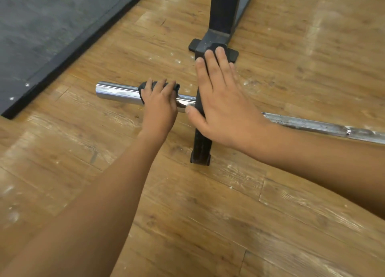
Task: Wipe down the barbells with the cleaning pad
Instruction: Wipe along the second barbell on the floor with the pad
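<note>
1. The bar [116,92] is lying on the floor [208,214], crossing a black rack foot [201,149]. It is steel, stiff and probably heavy, and its chrome sleeve is likely slippery, so the knurled shaft is offering the surer hold.
2. The right hand [223,101] is lying flat on the foot, fingers straight and close together.
3. The left hand [160,108] is curling over the pad [142,91], pressing it onto the sleeve.
4. The pad is looking soft and light — wrapping easily.
5. No writing is showing.

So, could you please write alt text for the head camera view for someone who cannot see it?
A person's left hand grips a dark cleaning pad around the chrome end of a barbell lying on a wooden floor. The right hand rests flat on a black stand's foot crossing the bar.
</note>
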The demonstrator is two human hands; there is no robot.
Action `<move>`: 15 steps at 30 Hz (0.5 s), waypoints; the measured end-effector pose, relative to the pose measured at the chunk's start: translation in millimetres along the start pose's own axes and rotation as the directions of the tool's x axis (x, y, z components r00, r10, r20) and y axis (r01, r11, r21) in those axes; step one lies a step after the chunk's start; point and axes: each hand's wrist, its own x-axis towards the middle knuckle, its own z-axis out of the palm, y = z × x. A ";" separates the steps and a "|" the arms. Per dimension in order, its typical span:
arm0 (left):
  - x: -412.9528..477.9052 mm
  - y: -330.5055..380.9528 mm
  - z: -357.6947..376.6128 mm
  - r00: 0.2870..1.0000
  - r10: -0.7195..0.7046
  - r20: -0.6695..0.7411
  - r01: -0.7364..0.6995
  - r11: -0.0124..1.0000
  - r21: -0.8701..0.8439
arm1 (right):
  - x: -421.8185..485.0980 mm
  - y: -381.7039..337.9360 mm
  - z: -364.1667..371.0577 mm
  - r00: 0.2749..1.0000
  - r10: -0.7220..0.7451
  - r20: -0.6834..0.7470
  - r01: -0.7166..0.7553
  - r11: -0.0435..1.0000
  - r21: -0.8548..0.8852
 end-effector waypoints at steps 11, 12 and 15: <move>10.2 -4.1 12.1 0.997 0.076 -0.005 -0.076 0.997 -0.014 | 20.6 9.8 -0.1 0.998 0.032 -0.048 -0.028 0.996 0.082; 12.2 -5.1 8.4 0.999 0.014 -0.035 -0.016 0.999 -0.041 | 21.3 10.9 -0.1 0.999 0.028 -0.045 -0.024 0.996 0.086; -5.7 15.3 4.6 0.994 -0.069 -0.087 0.059 0.992 -0.111 | 22.2 12.2 -1.2 0.999 0.032 -0.042 -0.027 0.995 0.096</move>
